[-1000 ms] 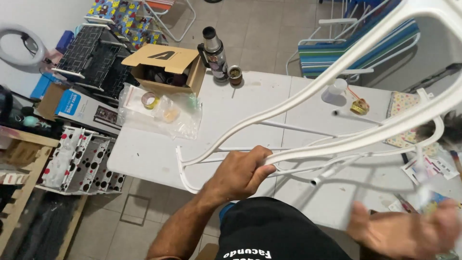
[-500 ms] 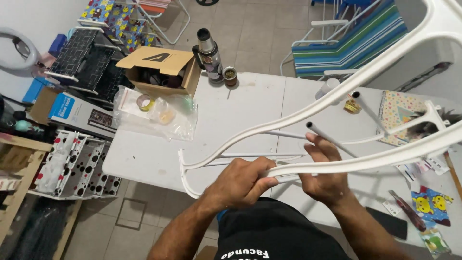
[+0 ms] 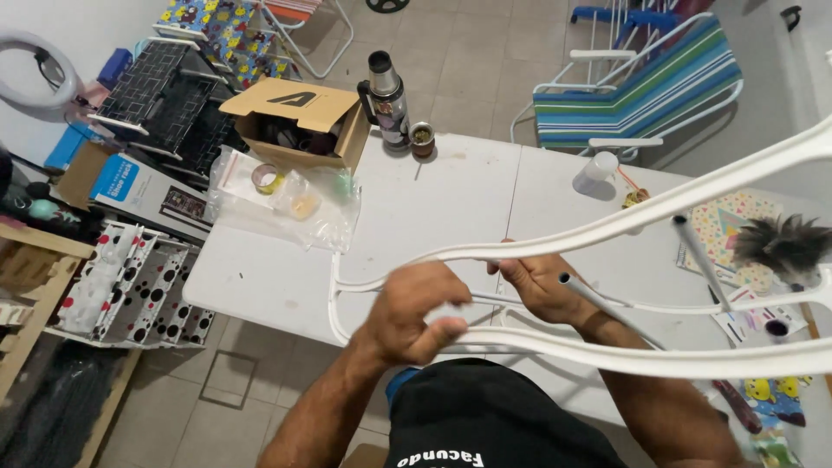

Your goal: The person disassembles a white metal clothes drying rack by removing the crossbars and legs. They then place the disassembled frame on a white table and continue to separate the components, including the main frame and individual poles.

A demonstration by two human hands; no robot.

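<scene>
White frame (image 3: 659, 208) betw. both hands' fingers (image 3: 433, 334)

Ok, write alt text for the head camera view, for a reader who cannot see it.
Two hands, the left hand and the right hand, grip a white plastic chair frame held above a white folding table. On the table stand a cardboard box, a thermos and clear plastic bags; a striped beach chair sits beyond.
</scene>
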